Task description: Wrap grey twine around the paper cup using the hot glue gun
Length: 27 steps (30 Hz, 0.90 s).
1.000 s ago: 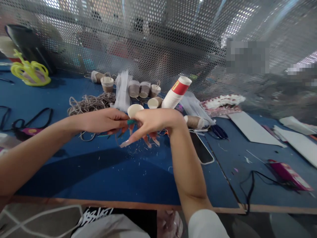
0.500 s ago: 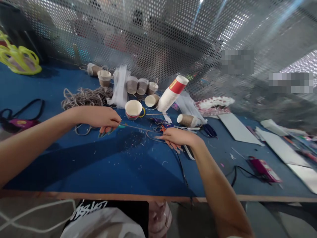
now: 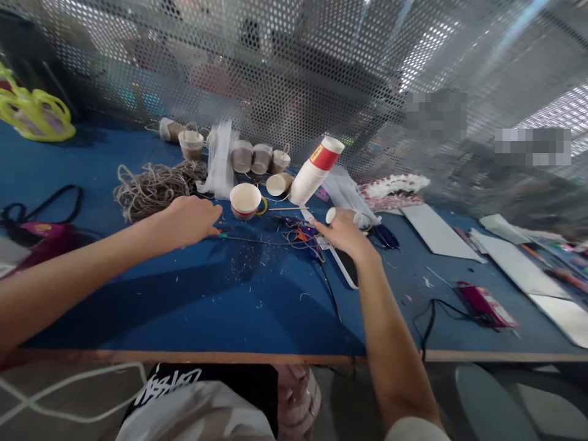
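Note:
My left hand (image 3: 190, 220) rests knuckles-up on the blue table (image 3: 184, 306), its fingers pinched on the end of a thin twine strand (image 3: 261, 242) beside a small teal piece (image 3: 223, 234). The strand runs right across the table to a tangle of small tools (image 3: 301, 236). My right hand (image 3: 344, 234) reaches further back, and its fingers curl round a twine-wrapped cup (image 3: 331, 215) lying on its side. A short cut paper cup (image 3: 245, 201) with a red band stands between the two hands.
A tilted stack of paper cups (image 3: 315, 171), a twine pile (image 3: 151, 185) and several wrapped cups (image 3: 252, 158) stand along the perforated metal screen. A phone (image 3: 346, 268), blue scissors (image 3: 386, 236), white sheets (image 3: 436, 229), a magenta glue gun (image 3: 41, 233) and cables lie around.
My hands were together above the table and have parted. The left stayed low by the cut cup with the strand; the right moved back and right onto the wrapped cup.

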Motion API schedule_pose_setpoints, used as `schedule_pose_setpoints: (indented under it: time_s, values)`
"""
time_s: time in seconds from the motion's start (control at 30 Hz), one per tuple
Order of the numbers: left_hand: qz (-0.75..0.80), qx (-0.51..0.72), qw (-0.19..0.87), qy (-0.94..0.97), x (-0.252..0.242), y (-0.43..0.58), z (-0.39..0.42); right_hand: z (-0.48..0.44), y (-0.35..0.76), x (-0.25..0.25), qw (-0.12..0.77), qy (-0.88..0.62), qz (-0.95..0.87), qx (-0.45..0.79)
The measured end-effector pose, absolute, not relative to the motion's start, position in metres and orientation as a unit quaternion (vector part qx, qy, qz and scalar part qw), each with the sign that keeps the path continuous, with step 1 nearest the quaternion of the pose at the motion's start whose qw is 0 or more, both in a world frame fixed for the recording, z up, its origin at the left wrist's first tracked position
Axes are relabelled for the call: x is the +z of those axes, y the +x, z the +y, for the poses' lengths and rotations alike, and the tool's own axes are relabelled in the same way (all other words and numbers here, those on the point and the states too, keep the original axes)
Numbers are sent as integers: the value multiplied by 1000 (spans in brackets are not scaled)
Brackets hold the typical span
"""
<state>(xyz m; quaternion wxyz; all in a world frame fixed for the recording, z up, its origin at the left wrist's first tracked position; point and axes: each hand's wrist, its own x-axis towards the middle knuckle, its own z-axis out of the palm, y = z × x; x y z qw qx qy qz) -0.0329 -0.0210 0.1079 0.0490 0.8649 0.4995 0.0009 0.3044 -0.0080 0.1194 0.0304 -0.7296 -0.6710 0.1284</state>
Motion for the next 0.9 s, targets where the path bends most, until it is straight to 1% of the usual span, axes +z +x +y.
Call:
schedule_pose_setpoints:
  time_s: [0.07, 0.17, 0.27, 0.37, 0.47, 0.53, 0.63, 0.9]
  values:
    - [505, -4, 13, 863, 104, -18, -35, 1, 303, 116, 27, -738, -664, 116]
    - [412, 22, 20, 911, 88, 12, -47, 7, 299, 116, 28, -727, -669, 150]
    - [341, 109, 84, 930, 65, 46, -42, 2, 294, 117, 44, -697, -684, 211]
    - [357, 198, 208, 889, 46, 76, -28, -7, 290, 116, 47, -654, -693, 298]
    - [372, 213, 230, 874, 34, 98, -13, -14, 289, 113, 46, -594, -691, 410]
    - [374, 224, 243, 866, 29, 107, -6, -16, 288, 113, 56, -579, -688, 434]
    - [371, 227, 274, 858, 25, 112, 1, -17, 287, 114, 88, -612, -694, 370]
    - [327, 201, 347, 856, 28, 97, 5, -13, 292, 113, 146, -751, -637, 92]
